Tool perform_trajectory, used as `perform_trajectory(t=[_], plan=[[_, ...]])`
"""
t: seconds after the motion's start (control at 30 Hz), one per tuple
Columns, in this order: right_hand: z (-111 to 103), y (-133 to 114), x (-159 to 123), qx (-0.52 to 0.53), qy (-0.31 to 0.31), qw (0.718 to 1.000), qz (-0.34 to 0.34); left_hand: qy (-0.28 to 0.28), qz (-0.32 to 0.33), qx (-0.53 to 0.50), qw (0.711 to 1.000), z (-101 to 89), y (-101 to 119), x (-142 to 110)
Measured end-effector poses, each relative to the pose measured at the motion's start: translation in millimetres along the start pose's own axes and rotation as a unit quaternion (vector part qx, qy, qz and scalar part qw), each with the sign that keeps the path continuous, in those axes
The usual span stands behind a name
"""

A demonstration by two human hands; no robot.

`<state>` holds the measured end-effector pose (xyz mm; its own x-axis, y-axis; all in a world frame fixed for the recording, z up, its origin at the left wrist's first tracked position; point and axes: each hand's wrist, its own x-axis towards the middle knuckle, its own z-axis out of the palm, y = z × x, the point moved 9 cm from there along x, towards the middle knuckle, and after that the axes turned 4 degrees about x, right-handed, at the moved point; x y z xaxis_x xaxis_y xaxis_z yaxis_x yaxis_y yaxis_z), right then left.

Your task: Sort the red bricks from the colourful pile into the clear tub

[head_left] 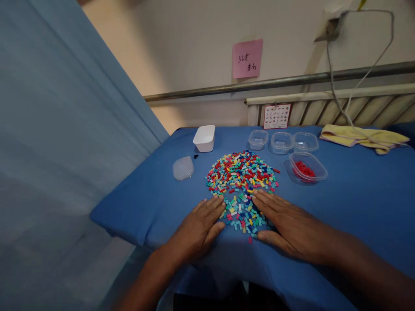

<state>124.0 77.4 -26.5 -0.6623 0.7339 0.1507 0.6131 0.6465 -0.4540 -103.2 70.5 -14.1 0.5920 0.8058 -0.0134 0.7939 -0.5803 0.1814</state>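
Blue cloth (356,194) covers the work surface, with a heap of small coloured pieces (240,170) near its middle. Far left of the heap hangs a pale blue curtain (68,86). Nearer on that side lie translucent lids (183,168), a small black object (196,156) and, behind them, a white tub (205,140). At the heap's near left edge rests the left hand (205,220), flat and unclenched, thumb spread from the fingers. Above and behind the heap, a pink note (247,59) is fixed to the wall. At the heap's near right edge lies the right hand (283,222), likewise extended, gripping nothing visible. Right of and behind the heap stand three clear containers (258,139); directly right, an open container (319,172) holds red pieces (304,169). Farthest right of it is a yellow towel (359,136).
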Motion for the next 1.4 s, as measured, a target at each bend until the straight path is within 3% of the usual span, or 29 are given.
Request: perform_trajectory(t=[0.1,0.23,0.4,0.63,0.73,0.83,0.97,1.4], plan=[[-13,-7,3,-0.007,0.044,0.999,-0.028,0.061,0.002,-0.007,0.998,-9.1,1,1],[-43,5,8,0.019,0.163,0.986,-0.028,0.167,-0.095,-0.006,0.981,-33.2,-32,17],[-49,47,6,0.097,0.248,0.962,0.067,0.107,-0.133,0.023,0.985,-31.2,-56,50],[-38,69,3,0.184,0.244,0.942,0.142,0.065,-0.154,0.001,0.986,-36.0,-60,48],[-35,71,3,0.196,0.232,0.941,0.15,0.081,-0.168,-0.026,0.982,-42.1,-58,49],[-33,75,2,0.213,0.226,0.936,0.164,0.094,-0.114,-0.054,0.988,-46.8,-42,63],[-32,81,2,0.231,0.228,0.928,0.182,0.027,-0.041,-0.019,0.999,-36.3,-26,85],[-36,76,9,0.273,0.224,0.921,0.164,-0.05,-0.002,0.025,0.998,-37.2,-16,92]])
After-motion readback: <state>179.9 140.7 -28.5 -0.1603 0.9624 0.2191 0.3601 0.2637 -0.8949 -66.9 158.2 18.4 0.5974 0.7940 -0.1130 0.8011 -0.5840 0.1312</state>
